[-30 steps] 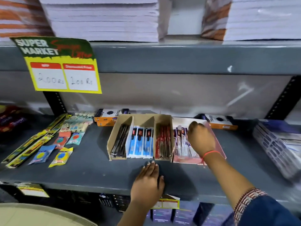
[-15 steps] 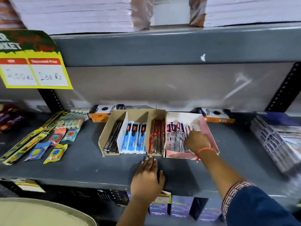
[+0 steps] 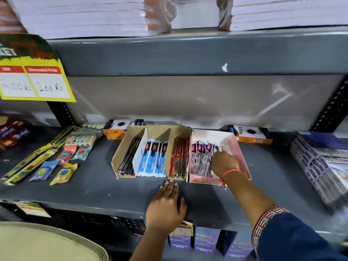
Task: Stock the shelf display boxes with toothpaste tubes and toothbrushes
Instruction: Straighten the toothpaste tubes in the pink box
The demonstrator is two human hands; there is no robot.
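A brown cardboard display box (image 3: pixel 122 147) on the grey shelf (image 3: pixel 94 191) has three compartments holding black packs (image 3: pixel 130 157), blue packs (image 3: pixel 152 159) and red packs (image 3: pixel 179 159). Touching its right side is a pink display box (image 3: pixel 240 155) with upright white, blue and red toothpaste packs (image 3: pixel 197 157). My right hand (image 3: pixel 224 163) is inside the pink box, with fingers curled around the rightmost packs; the fingertips are mostly hidden. My left hand (image 3: pixel 165 206) lies flat on the shelf, its fingertips just in front of the cardboard box.
Orange-and-black boxes (image 3: pixel 120 127) (image 3: pixel 250 135) lie behind the display boxes. Loose sachets (image 3: pixel 64 172) and long yellow packs are spread at left. Stacked packets (image 3: pixel 320 162) fill the right end. A yellow price sign (image 3: pixel 33 80) hangs from the upper shelf (image 3: pixel 188 53).
My right hand has drawn back from the far end of the pink box toward its front right. My left hand has stayed flat on the shelf. The view shifted to the right.
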